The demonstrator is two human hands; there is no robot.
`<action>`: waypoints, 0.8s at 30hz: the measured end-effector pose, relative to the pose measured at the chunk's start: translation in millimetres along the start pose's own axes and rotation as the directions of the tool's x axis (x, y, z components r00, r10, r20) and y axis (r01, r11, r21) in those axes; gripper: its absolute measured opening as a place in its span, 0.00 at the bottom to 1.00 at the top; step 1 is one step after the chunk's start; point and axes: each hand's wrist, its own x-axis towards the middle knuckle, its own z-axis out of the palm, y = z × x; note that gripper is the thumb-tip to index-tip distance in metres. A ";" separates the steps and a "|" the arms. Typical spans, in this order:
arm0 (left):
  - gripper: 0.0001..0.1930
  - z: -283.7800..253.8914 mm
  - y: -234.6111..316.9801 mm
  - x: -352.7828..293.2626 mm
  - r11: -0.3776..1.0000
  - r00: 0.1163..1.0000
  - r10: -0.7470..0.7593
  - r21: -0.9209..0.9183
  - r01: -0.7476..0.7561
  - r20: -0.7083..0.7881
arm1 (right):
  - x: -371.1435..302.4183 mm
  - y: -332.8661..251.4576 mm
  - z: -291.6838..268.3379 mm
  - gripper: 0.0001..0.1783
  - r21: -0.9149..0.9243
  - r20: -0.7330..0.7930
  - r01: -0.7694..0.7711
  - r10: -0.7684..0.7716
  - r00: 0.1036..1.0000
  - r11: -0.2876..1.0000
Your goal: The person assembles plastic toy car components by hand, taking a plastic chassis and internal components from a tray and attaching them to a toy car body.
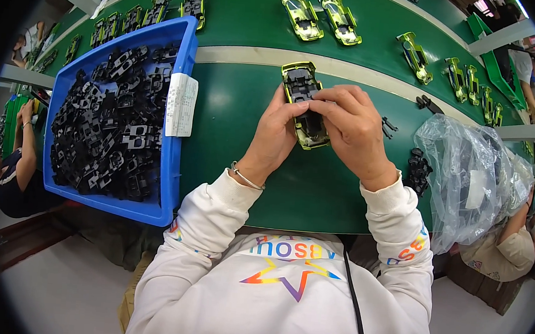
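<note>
Above the green table, my left hand (275, 133) is closed around the left side of a yellow-green toy car body (300, 81). The car's open side faces up, showing a black part inside it. My right hand (355, 127) bends over the right side, thumb and fingers pinched at the middle of the car. Whatever small thing may be between those fingertips is hidden. To the left stands a blue bin (172, 178) heaped with black plastic parts (111, 117).
Several car bodies (301, 16) lie on the green conveyor (241, 20) beyond the pale rail (251, 56). A clear plastic bag (461, 176) sits at right, with small black parts (417, 171) beside it. A paper label (181, 105) hangs on the bin. Other people work at both sides.
</note>
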 end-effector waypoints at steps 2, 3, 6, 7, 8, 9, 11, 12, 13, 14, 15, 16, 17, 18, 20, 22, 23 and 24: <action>0.23 0.2 0.7 -2.4 1.000 1.000 0.002 -0.008 -0.002 -0.004 | -3.5 -0.8 3.9 0.14 0.121 -0.048 -0.113 0.120 0.992 0.986; 0.24 0.4 0.8 -3.1 1.000 1.000 0.001 -0.016 -0.001 -0.010 | -5.0 -1.7 5.0 0.14 0.247 -0.080 -0.218 0.244 0.966 0.944; 0.25 5.2 1.2 -2.7 0.999 1.000 -0.004 -0.049 0.004 0.000 | -3.4 -10.5 -4.2 0.15 0.349 -0.014 -0.479 0.515 0.857 0.806; 0.25 5.2 0.0 -3.0 0.999 1.000 -0.005 -0.049 0.005 0.000 | -4.3 -10.0 -3.4 0.15 0.349 -0.015 -0.479 0.516 0.857 0.806; 0.25 4.8 -2.1 -2.7 1.000 1.000 0.014 -0.015 -0.014 -0.014 | -6.2 -8.4 -2.0 0.16 0.422 0.095 -0.573 0.594 0.799 0.703; 0.26 4.4 -3.8 -2.3 0.999 0.999 0.034 0.020 -0.033 -0.028 | -7.7 -6.6 -0.6 0.17 0.477 0.212 -0.658 0.651 0.729 0.582; 0.26 3.5 -5.3 -1.6 0.998 0.999 0.026 0.053 -0.024 -0.043 | -9.5 -2.0 2.4 0.18 0.534 0.276 -0.689 0.670 0.689 0.490; 0.27 2.6 -6.1 -1.5 0.996 0.998 0.020 0.086 -0.015 -0.061 | -9.6 -0.2 3.5 0.18 0.581 0.344 -0.715 0.678 0.649 0.390; 0.27 1.3 -7.7 -1.1 0.996 0.998 0.019 0.086 -0.014 -0.061 | -8.8 0.6 3.8 0.18 0.581 0.344 -0.715 0.678 0.649 0.389; 0.27 -0.6 -9.4 -0.5 0.994 0.998 0.023 0.109 -0.017 -0.054 | -7.5 1.0 4.1 0.19 0.567 0.372 -0.738 0.685 0.626 0.366; 0.27 -2.0 -10.7 0.0 0.991 0.999 0.027 0.131 -0.020 -0.046 | -6.5 1.4 4.6 0.20 0.552 0.400 -0.760 0.692 0.602 0.343; 0.27 -2.8 -11.8 0.0 0.991 0.999 0.026 0.130 -0.020 -0.047 | -6.8 2.4 6.1 0.20 0.551 0.401 -0.761 0.692 0.601 0.342; 0.27 -2.9 -12.4 -0.6 0.986 0.998 0.037 0.165 -0.027 -0.055 | -7.6 3.2 8.1 0.20 0.558 0.406 -0.764 0.696 0.592 0.324; 0.27 -2.8 -12.6 -1.3 0.979 0.997 0.049 0.200 -0.035 -0.063 | -7.5 3.5 9.2 0.21 0.564 0.412 -0.767 0.700 0.583 0.306; 0.26 -2.8 -11.9 -1.9 0.981 0.996 0.051 0.188 -0.037 -0.074 | -4.6 3.4 9.7 0.21 0.558 0.422 -0.773 0.700 0.576 0.301; 0.26 -3.5 -10.7 -1.1 0.984 0.995 0.054 0.175 -0.039 -0.087 | -0.4 3.1 10.6 0.21 0.551 0.433 -0.781 0.698 0.569 0.294; 0.26 -4.1 -10.1 -0.6 0.984 0.994 0.059 0.172 -0.042 -0.095 | 2.2 2.7 11.1 0.20 0.535 0.455 -0.795 0.696 0.556 0.285; 0.26 -4.7 -9.2 -0.3 0.985 0.993 0.064 0.168 -0.046 -0.104 | 4.9 2.1 11.9 0.19 0.518 0.477 -0.809 0.692 0.542 0.276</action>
